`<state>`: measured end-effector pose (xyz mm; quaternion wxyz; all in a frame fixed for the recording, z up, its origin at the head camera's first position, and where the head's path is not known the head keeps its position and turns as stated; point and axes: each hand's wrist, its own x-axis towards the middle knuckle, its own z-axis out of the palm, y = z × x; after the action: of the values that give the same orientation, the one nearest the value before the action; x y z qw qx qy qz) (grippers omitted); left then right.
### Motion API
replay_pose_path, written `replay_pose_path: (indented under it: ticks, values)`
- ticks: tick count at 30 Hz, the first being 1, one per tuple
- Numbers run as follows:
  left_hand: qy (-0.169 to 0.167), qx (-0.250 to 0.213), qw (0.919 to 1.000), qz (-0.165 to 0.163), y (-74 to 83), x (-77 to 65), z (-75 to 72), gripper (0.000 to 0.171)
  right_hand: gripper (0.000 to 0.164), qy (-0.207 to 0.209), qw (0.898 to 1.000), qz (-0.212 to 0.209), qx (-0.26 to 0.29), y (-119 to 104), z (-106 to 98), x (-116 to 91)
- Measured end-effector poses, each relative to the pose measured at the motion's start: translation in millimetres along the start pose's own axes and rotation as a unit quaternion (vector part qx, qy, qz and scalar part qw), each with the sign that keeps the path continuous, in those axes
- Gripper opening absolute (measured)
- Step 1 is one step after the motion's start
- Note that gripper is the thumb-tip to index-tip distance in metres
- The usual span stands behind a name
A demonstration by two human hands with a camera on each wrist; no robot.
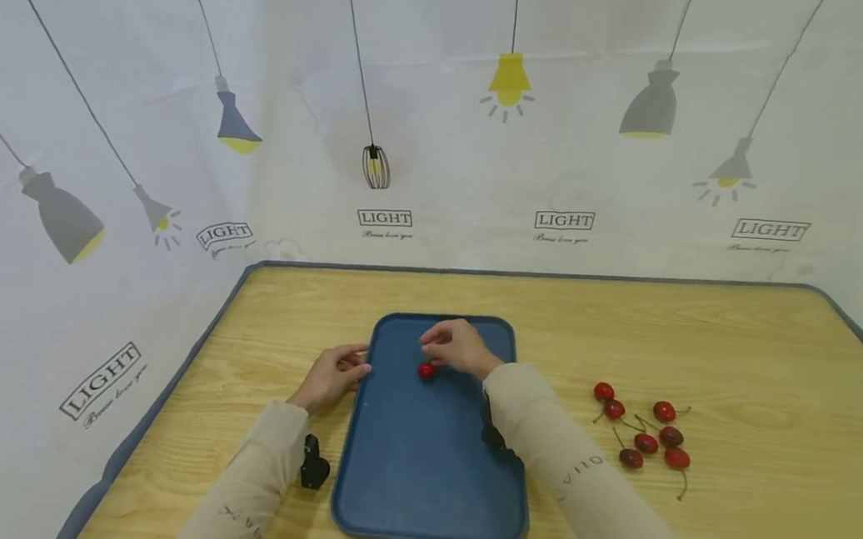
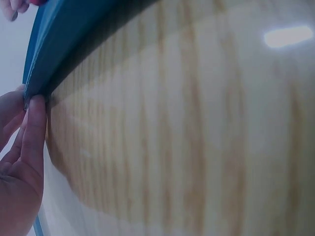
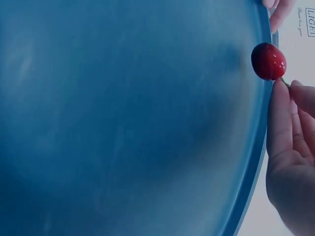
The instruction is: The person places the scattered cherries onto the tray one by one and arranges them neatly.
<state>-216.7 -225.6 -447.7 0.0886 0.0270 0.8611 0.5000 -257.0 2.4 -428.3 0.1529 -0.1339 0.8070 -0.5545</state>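
A red cherry (image 1: 427,371) hangs by its stem from my right hand (image 1: 460,347), over the far part of a blue tray (image 1: 418,461). In the right wrist view the thumb and index finger pinch the green stem just behind the cherry (image 3: 268,61). My left hand (image 1: 331,375) is at the tray's left rim, and in the left wrist view its thumb and fingers (image 2: 34,132) grip that rim from above and below. Several dark red cherries (image 1: 646,443) with stems lie on the table to the right of the tray.
The wood-patterned table (image 1: 783,394) has a blue edge. Behind it and at its sides hangs a pale cloth (image 1: 456,138) printed with lamps. Black wrist devices (image 1: 314,463) sit at both sleeves; the right forearm crosses the tray's right rim.
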Motion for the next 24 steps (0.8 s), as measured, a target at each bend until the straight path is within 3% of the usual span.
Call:
replay_pose_path:
  ticks: [17,24]
  values:
    - [-0.003,-0.013,0.9999,-0.01,3.7,-0.9,0.2,0.043,0.015,0.01,0.997,0.053,0.055,1,25,13]
    - [0.001,-0.015,0.9998,-0.012,3.1,-0.1,-0.6,0.043,0.013,0.017,0.997,0.061,0.036,0,28,16]
